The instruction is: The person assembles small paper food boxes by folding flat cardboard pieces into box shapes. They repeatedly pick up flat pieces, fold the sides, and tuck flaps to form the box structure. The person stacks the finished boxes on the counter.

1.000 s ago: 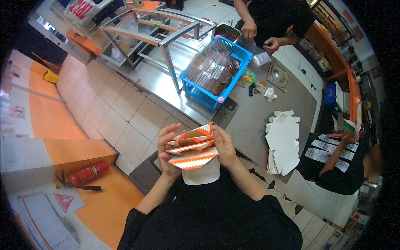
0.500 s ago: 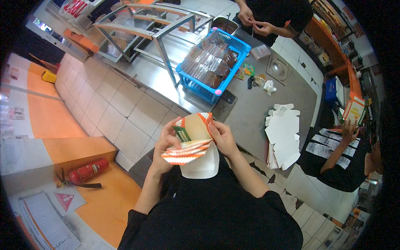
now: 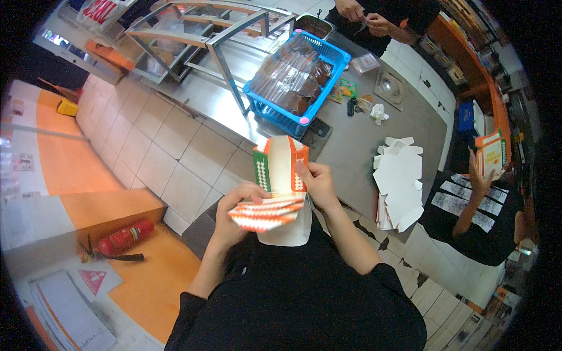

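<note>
In front of my body I hold a partly folded paperboard food carton (image 3: pixel 283 167), with orange, green and white printed sides and a plain pale inside. Its upper part stands up like a trough, walls raised on both sides. My left hand (image 3: pixel 237 207) is closed on the striped orange-and-white folded flaps at the lower left, thumb lying on top. At the right wall my right hand (image 3: pixel 319 184) grips the carton, thumb against the printed side and the other fingers mostly hidden behind. A plain white rounded panel hangs below the flaps, against my black shirt.
Ahead on the metal table (image 3: pixel 351 137) stands a blue basket (image 3: pixel 304 121) of plastic-wrapped brown items. White carton blanks (image 3: pixel 399 181) lie stacked to the right. One person's hands (image 3: pixel 366 20) are at the far side; another person holds a similar carton (image 3: pixel 490 157) at right. A fire extinguisher (image 3: pixel 126 237) is at left.
The carton's upper part has moved up and away from me, its walls now standing with the inside showing. My right hand has shifted along its wall; my left still holds the flaps.
</note>
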Motion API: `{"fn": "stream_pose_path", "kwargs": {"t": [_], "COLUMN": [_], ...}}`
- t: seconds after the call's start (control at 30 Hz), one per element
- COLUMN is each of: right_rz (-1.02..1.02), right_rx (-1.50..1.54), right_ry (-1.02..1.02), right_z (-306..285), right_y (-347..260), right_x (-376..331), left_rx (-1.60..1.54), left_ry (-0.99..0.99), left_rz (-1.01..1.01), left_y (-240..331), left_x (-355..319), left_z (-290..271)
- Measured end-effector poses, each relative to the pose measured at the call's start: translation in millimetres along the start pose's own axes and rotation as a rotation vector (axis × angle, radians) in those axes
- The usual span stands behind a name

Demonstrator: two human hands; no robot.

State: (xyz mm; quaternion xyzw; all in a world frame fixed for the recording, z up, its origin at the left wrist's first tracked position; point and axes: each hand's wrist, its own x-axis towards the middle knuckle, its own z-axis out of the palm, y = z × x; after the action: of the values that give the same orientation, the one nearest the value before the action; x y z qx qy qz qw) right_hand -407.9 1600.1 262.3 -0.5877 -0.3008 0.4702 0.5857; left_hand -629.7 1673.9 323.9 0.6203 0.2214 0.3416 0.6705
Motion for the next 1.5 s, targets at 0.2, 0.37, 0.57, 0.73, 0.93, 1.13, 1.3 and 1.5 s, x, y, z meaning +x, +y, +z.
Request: {"fn": "stream_pose_path", "kwargs": {"t": [0.2,0.37,0.57,0.73,0.93,1.13,1.3,1.5], "right_rz": [-0.120,-0.308,-0.188,-0.201,-0.077,0.070,0.123,0.031], "right_rx": [0.031,-0.264,-0.114,0.004,0.110,0.227,0.239,0.040], "right_ry": [-0.116,-0.082,-0.098,-0.069,-0.011,-0.077,-0.110,-0.108], "right_z": [1.6,19.5,18.3,21.4,26.9,27.2,26.8,26.0], "right_y": [-2.5,-9.6,-20.9,-29.2,-51.7,-47.9,-35.9,-41.0], "right_x": [-22.6,-43.7,-51.4,-56.0,-57.1,-42.6,-48.6,-46.5], "left_rx": [0.597,0.263,0.379,-0.084,-0.107,-0.176,-0.200,-0.136], "left_ry": [0.251,0.344,-0.047,0.008,0.119,0.181,0.278,0.259], "left_rz": [0.152,0.031,-0.299,-0.381,-0.418,-0.406,-0.440,-0.407], "left_y": [-27.1,-35.0,-40.3,-50.4,-32.6,-17.1,-6.1,-11.2], "left_x": [12.9,22.1,-8.1,-26.2,-22.1,-13.8,-8.2,-1.7], "left_z": [9.9,12.3,-4.2,-2.5,9.1,16.9,23.1,21.3]}}
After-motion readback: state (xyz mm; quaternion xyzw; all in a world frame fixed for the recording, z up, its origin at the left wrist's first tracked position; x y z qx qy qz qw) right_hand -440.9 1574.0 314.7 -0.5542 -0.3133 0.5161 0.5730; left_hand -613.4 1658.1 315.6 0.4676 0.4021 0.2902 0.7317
